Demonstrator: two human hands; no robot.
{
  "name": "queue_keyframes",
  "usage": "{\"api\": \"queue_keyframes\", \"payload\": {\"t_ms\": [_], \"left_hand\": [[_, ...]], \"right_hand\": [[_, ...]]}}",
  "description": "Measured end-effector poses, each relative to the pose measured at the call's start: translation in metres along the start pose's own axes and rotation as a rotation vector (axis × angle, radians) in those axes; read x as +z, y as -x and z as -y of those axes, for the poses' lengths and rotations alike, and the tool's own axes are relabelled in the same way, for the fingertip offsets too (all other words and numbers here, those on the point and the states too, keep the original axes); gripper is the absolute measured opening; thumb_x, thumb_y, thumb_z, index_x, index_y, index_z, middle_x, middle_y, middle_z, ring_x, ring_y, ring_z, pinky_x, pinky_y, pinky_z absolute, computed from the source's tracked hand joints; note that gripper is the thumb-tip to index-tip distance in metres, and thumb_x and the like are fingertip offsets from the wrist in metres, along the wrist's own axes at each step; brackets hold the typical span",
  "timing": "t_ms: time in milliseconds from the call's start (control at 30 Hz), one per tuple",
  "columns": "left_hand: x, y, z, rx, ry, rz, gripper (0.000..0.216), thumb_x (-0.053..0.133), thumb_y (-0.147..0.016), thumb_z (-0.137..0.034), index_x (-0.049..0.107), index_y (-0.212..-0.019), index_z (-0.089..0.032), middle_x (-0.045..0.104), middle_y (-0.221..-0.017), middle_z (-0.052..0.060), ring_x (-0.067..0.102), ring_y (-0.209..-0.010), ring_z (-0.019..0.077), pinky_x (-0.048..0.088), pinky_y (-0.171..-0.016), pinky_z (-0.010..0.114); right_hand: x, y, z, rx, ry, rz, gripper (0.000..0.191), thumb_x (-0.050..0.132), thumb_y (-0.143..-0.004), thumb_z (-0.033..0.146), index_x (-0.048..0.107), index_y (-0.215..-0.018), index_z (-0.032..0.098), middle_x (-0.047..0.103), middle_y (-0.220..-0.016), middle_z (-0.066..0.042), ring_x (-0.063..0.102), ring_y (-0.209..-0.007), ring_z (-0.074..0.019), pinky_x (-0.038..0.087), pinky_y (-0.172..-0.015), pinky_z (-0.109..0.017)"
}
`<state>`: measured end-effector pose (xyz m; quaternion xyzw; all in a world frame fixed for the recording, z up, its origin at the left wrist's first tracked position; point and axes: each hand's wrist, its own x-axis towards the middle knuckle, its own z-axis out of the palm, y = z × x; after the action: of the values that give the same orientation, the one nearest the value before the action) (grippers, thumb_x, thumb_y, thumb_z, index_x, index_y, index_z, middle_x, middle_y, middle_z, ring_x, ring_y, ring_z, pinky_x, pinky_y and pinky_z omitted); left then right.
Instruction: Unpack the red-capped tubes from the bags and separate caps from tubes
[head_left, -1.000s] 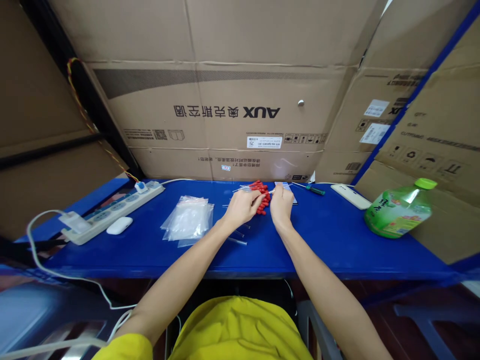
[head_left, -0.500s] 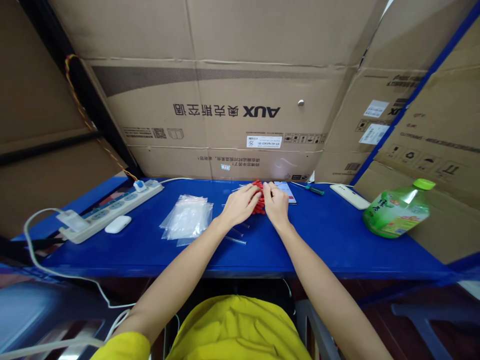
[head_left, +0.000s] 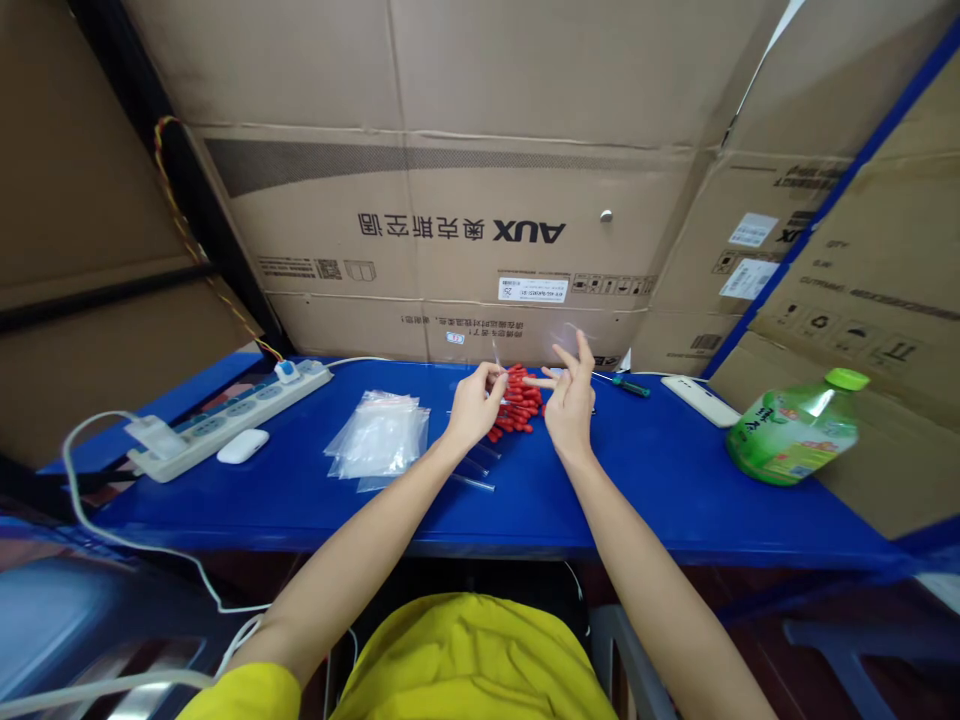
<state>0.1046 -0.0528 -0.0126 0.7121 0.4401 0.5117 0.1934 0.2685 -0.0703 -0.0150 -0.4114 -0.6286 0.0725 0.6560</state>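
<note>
My left hand [head_left: 474, 408] is closed in a pinch on a thin clear tube [head_left: 496, 352], which sticks up above the fingertips. Just right of it lies a heap of small red rubber bulbs [head_left: 519, 403]. My right hand [head_left: 571, 405] is raised on the heap's other side, its fingers spread. A faint see-through smear shows by those fingertips; what it is I cannot tell. More clear tubes [head_left: 474, 482] lie on the blue table [head_left: 637, 500] below my left hand. A stack of clear plastic bags [head_left: 381, 437] lies to the left.
On the left are a power strip [head_left: 240, 408] with a plugged-in charger [head_left: 155, 437] and a white case [head_left: 243, 446]. A screwdriver [head_left: 630, 386], a white slab-shaped device [head_left: 699, 401] and a green bottle [head_left: 793, 430] stand or lie right. Cardboard [head_left: 450, 180] walls the back.
My hands have moved apart over the red bulbs, uncovering more of the heap. The right hand has opened and spread its fingers. A clear tube now shows upright in my left hand.
</note>
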Motion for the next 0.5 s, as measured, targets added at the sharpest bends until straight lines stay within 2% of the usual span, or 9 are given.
{"api": "queue_keyframes", "payload": {"t_ms": [67,133,233,333,400,500], "left_hand": [[0.0,0.001,-0.001,0.01,0.015,-0.032,0.014,0.054,-0.102,-0.03,0.062,-0.098,-0.02,0.072,-0.083,0.003,0.065,-0.076,0.0161,0.047,-0.074,0.027],[0.0,0.001,-0.003,0.022,0.017,-0.05,0.013,0.055,-0.101,-0.03,0.061,-0.096,-0.02,0.072,-0.084,0.003,0.066,-0.077,0.0163,0.047,-0.075,0.028],[-0.001,0.001,-0.003,0.01,0.026,-0.059,0.013,0.055,-0.101,-0.03,0.06,-0.094,-0.02,0.072,-0.083,0.003,0.066,-0.077,0.0164,0.047,-0.075,0.028],[-0.001,0.001,-0.002,-0.014,0.043,-0.072,0.013,0.055,-0.1,-0.029,0.06,-0.093,-0.02,0.071,-0.081,0.002,0.066,-0.075,0.0161,0.045,-0.074,0.027],[-0.001,0.0,-0.002,-0.028,0.051,-0.085,0.013,0.056,-0.1,-0.028,0.06,-0.091,-0.02,0.07,-0.08,0.002,0.065,-0.074,0.0158,0.044,-0.073,0.027],[0.0,0.001,-0.001,-0.043,0.046,-0.094,0.013,0.057,-0.099,-0.027,0.061,-0.089,-0.02,0.07,-0.077,0.001,0.064,-0.071,0.0155,0.043,-0.071,0.027]], "right_hand": [[0.0,0.001,0.0,-0.043,-0.009,0.021,0.064,0.028,-0.106,0.024,0.015,-0.166,0.038,0.057,-0.152,-0.01,0.079,-0.095,-0.0183,0.062,-0.1,-0.044],[0.0,0.002,0.002,-0.043,-0.028,0.062,0.07,0.031,-0.101,0.018,0.016,-0.166,0.039,0.06,-0.15,-0.009,0.079,-0.091,-0.0178,0.064,-0.097,-0.044],[0.001,0.006,0.007,0.022,-0.037,0.074,0.074,0.035,-0.097,0.015,0.019,-0.166,0.038,0.067,-0.141,-0.008,0.079,-0.081,-0.0181,0.068,-0.075,-0.036],[0.003,0.006,0.009,0.098,-0.031,0.054,0.071,0.039,-0.099,0.021,0.019,-0.166,0.036,0.07,-0.136,-0.011,0.076,-0.068,-0.0167,0.063,-0.057,-0.029],[0.003,0.006,0.009,0.13,-0.005,0.061,0.07,0.041,-0.1,0.024,0.02,-0.166,0.034,0.072,-0.132,-0.012,0.073,-0.062,-0.0154,0.059,-0.05,-0.027],[0.003,0.005,0.011,0.161,0.043,0.103,0.073,0.042,-0.095,0.018,0.027,-0.164,0.034,0.074,-0.126,-0.01,0.068,-0.056,-0.0131,0.054,-0.044,-0.024]]}}
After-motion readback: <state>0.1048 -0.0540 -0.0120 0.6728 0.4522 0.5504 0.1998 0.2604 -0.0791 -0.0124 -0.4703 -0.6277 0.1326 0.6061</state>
